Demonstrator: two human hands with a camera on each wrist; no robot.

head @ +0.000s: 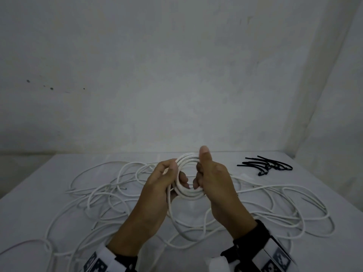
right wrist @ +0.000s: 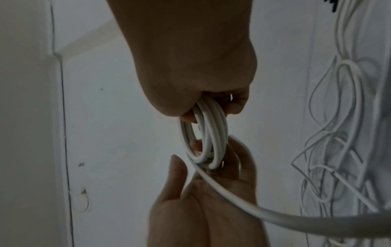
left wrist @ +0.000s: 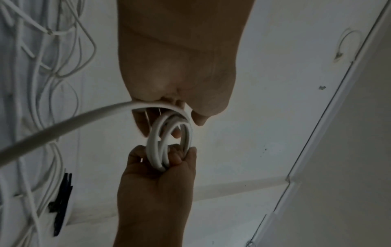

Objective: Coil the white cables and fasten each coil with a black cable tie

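Coil (head: 186, 173) of white cable sits raised above the table (head: 29, 203), near the middle of the scene, gripped on both sides. My right hand (head: 212, 179) has its fingers curled round the coil's right side with the thumb standing up; the right wrist view shows the turns bunched inside that closed grasp. My left hand (head: 159, 185) curls around the left side, where the free tail (left wrist: 63, 123) of the cable runs off past the palm and down towards the loose cables (head: 98, 193) spread over the table on both sides and in front of me.

I judge the winding step is in progress: several turns are made, and a tail remains to lay on. To do it well I would let the right hand act as the anchor, pinching all turns together so none springs out, while the left feeds the tail round in a loop matching the others. The cable looks stiff enough to hold its round shape, yet it may twist or unwind if my grasp slackens, so I would let the tail rotate freely through my left fingers (left wrist: 190, 115).

Black cable ties (head: 267, 166) lie in a small heap at the far right, well apart from the coil. When the tail is used up, I would keep one hand clamped on the bundle and reach with the other.
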